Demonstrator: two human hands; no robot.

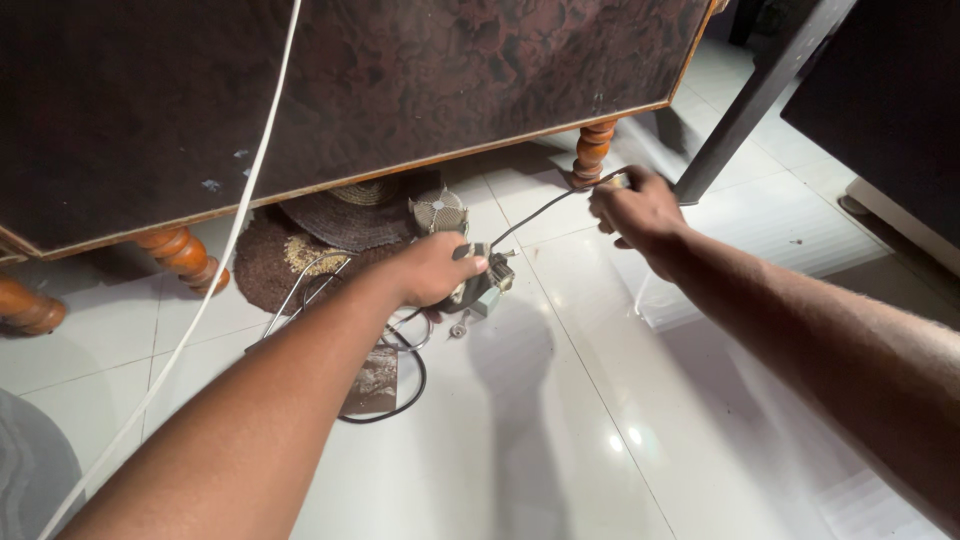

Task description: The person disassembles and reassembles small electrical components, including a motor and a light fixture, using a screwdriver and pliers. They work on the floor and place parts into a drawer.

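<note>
In left hand [432,270]: small motor [485,285].

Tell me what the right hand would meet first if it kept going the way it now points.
The right hand, closed on a dark cord, points up and left toward the turned wooden table leg. That leg looks like the first thing in its line, though depth from this head view is uncertain.

Over a white tiled floor [600,400], the left hand [435,270] closes its grip around a small grey motor [487,285]. To the right and farther off, the right hand [640,210] pinches a dark wire [540,210] running taut from the motor. Beyond them stands a dark-topped counter [400,80] on turned wooden legs [592,150], with woven mats [340,215] beneath it.
</note>
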